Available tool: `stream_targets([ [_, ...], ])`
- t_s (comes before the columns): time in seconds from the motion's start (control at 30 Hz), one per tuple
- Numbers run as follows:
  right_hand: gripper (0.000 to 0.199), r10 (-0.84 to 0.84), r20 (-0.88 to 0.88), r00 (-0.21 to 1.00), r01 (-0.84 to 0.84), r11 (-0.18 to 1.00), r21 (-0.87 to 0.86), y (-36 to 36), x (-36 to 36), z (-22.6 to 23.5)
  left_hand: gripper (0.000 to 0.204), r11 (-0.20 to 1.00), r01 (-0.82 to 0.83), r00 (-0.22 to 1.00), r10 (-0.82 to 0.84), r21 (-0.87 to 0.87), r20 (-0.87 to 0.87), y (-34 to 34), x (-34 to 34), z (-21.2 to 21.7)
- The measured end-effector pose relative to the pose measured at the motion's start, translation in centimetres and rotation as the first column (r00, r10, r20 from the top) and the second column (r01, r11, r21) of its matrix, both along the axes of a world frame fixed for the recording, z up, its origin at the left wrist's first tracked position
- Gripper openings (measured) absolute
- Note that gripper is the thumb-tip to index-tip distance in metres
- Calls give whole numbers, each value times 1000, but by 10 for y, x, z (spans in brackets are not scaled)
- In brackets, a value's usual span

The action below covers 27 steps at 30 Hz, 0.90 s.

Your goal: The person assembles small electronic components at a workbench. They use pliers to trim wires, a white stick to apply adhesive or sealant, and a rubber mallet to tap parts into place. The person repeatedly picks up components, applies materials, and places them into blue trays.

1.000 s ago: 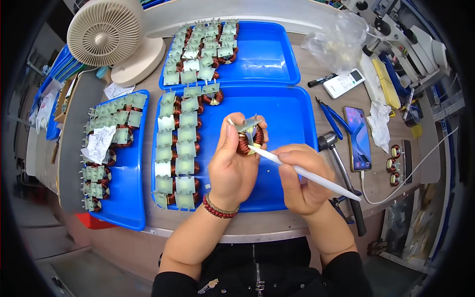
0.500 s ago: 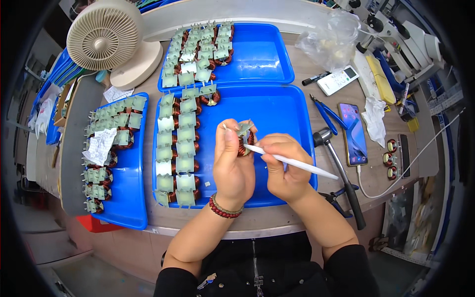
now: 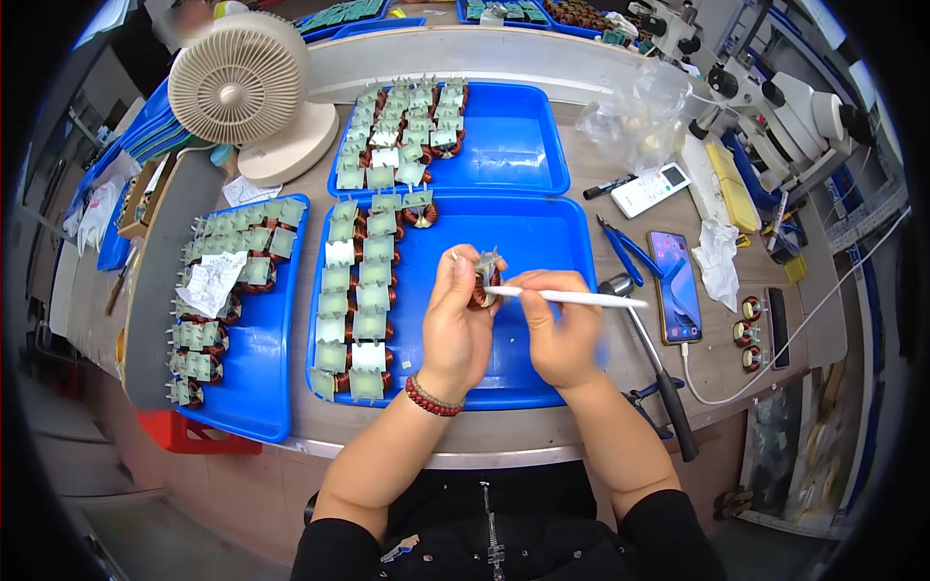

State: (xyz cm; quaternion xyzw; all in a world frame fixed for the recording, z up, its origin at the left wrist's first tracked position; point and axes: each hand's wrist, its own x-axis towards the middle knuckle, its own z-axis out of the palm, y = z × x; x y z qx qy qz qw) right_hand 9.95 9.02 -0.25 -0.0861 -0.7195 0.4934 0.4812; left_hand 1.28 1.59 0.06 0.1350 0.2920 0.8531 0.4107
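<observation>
Coil (image 3: pixel 481 284) pinched in left hand (image 3: pixel 455 324) above blue tray (image 3: pixel 542 242); right hand (image 3: pixel 562 334) closed on white stick (image 3: pixel 567 297), tip at windings.
Risk, judged: tip skidding off and nicking copper wire, or loosened pinch dropping coil into tray.

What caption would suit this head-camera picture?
Left hand holds a copper-wound coil over a blue tray while right hand applies a white pen-like tool.

It was an electronics assembly workshop: 3 blue trays (image 3: pixel 542 174) held wound copper coils (image 3: pixel 373 281) beside a microscope (image 3: pixel 775 107) and pliers (image 3: pixel 625 254).
</observation>
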Motion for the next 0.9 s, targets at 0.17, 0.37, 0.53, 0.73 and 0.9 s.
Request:
stream_targets([
  [0.17,11,-56,-163,985,82,984,159,0,4,9,18,999,-33,997,32,11,71,-1,-7,-1],
  [0.37,12,-48,-88,995,68,970,233,-1,-2,9,17,1000,-15,998,14,17,64,-1,-6,3],
  [0.53,10,-88,23,996,74,928,365,1,-1,11,15,998,-56,998,56,30,3,0,-5,-2],
  [0.73,10,-76,-13,997,77,973,219,-10,-4,-5,15,991,-116,993,116,70,13,3,1,-5],
  [0.9,12,-53,-58,997,64,976,207,-10,-9,-8,16,986,-158,987,157,59,18,2,4,-4],
])
